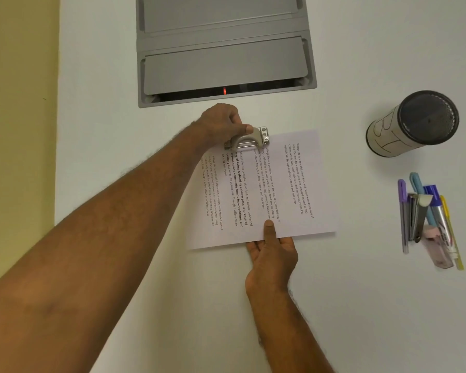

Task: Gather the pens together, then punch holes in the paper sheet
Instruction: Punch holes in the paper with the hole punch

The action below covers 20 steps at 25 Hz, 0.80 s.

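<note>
Two hands (221, 122) (272, 254) — one sheet (293, 184), perhaps five pens (428, 211)

paper sheet (280, 184): printed paragraphs, "Village life is a peaceful, close-knit, and nature-connected way of living"
cylinder (404, 130), right of frame: hand-drawn "BT"

Bare table (124, 135) is lying open left of the left hand (221, 121) and below the right hand (271, 254), giving room to pass. Just beyond the left hand, a grey hatch (223, 49) is blocking the far side. Right of both hands, a wide strip is staying free until a cup (412, 123) and, nearer, the pens (428, 219) are crowding the right edge.
</note>
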Available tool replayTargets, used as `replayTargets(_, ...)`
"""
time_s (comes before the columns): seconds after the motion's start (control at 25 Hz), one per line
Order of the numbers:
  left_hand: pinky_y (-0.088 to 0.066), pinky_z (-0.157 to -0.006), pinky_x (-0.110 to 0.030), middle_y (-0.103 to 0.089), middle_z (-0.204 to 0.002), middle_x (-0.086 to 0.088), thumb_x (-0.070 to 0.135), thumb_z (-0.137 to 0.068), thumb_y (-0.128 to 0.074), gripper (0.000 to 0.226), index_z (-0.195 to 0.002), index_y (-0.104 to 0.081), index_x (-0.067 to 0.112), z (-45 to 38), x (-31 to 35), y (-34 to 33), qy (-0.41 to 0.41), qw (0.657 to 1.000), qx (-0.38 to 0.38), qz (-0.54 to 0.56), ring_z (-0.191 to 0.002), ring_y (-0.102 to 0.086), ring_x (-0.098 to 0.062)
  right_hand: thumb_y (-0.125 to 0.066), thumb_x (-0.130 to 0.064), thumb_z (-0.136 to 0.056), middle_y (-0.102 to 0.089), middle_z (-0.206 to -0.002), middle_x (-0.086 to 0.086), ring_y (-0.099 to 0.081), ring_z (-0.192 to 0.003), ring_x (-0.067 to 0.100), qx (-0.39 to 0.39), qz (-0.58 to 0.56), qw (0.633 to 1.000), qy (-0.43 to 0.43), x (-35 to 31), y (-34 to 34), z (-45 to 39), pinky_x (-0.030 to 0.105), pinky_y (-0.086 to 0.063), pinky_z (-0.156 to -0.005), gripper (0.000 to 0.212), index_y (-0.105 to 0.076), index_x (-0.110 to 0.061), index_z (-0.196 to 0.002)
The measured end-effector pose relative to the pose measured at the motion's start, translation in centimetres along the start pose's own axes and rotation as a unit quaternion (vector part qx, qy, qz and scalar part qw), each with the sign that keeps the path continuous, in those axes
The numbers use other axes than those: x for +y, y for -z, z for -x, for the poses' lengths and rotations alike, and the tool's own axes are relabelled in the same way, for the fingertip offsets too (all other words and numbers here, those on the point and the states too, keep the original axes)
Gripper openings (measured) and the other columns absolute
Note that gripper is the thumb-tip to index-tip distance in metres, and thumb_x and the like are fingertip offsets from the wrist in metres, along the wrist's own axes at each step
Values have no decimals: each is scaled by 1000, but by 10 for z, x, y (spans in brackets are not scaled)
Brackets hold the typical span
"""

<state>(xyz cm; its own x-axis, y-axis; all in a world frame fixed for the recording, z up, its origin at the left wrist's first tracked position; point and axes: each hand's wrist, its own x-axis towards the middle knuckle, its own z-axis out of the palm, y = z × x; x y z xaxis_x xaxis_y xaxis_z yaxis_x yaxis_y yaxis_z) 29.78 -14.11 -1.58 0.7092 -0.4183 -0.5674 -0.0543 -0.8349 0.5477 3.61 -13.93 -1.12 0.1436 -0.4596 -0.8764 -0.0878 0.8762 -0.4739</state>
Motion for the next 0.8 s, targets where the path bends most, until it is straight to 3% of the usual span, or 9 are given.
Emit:
replayTargets(0.12, -58, -93, -45, -70, -93, -2, 47, -90, -74, 37, -91, -67, 11, 4, -5, 2, -1, 999, 5, 33, -90, -67, -22, -66, -16, -100, -79, -108, 2, -78, -97, 20, -4, -10, 1000, 1, 0, 0, 0, 30, -65, -70, 16, -70, -24, -113)
replayTargets(0.24, -58, -93, -46, -74, -95, -1, 52, -88, -75, 42, -98, -75, 11, 12, -12, 4, -10, 998, 6, 58, -94, -69, -22, -66, -16, -100, -80, -105, 0, -78, -94, 18, -10, -10, 1000, 1, 1, 1, 1, 30, -64, -69, 15, -70, -26, -110)
replayTargets(0.8, -55, -92, -42, -72, -100, 2, 55, -89, -71, 41, -100, -78, 15, 25, -13, -1, -46, 996, 34, 67, -98, -67, -21, -67, -14, -100, -81, -105, 2, -80, -88, 16, -31, -26, 999, -33, 5, 15, 1, 32, -65, -71, 17, -71, -22, -114)
